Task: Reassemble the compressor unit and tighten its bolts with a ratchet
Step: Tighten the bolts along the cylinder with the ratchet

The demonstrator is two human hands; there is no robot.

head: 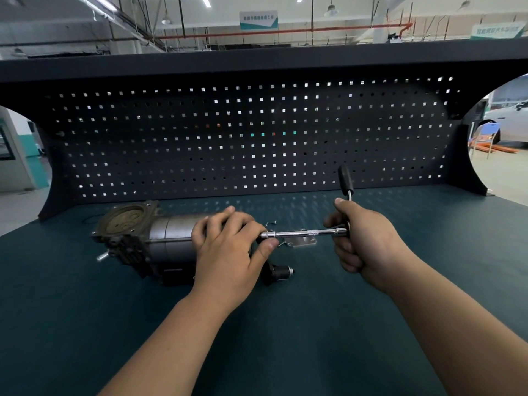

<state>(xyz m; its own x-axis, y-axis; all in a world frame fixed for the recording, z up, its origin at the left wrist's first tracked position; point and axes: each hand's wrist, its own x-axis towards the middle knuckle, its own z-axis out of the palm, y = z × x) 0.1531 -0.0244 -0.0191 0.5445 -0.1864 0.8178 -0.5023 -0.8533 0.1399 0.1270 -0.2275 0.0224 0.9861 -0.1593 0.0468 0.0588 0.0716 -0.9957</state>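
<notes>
My left hand [228, 247] curls over the compressor unit [160, 238], which lies on the dark teal bench top [285, 338]. Just right of the compressor, my right hand [363, 238] grips the ratchet [311, 232]. Behind the compressor rises a black pegboard [257, 138], with the workshop hall [314, 12] beyond.

We are reaching both bare arms forward, the left forearm [177, 332] angling up from below and the right forearm [457, 324] coming in from the lower right. Our left hand [228, 247] is lying palm down, its fingers curling over the compressor unit [168, 232] and its thumb [265, 247] stretching rightward just under the extension bar [303, 232]. Our right hand [363, 238] is gripping the ratchet [344, 178] in a fist, the black grip sticking up past the index finger.
</notes>
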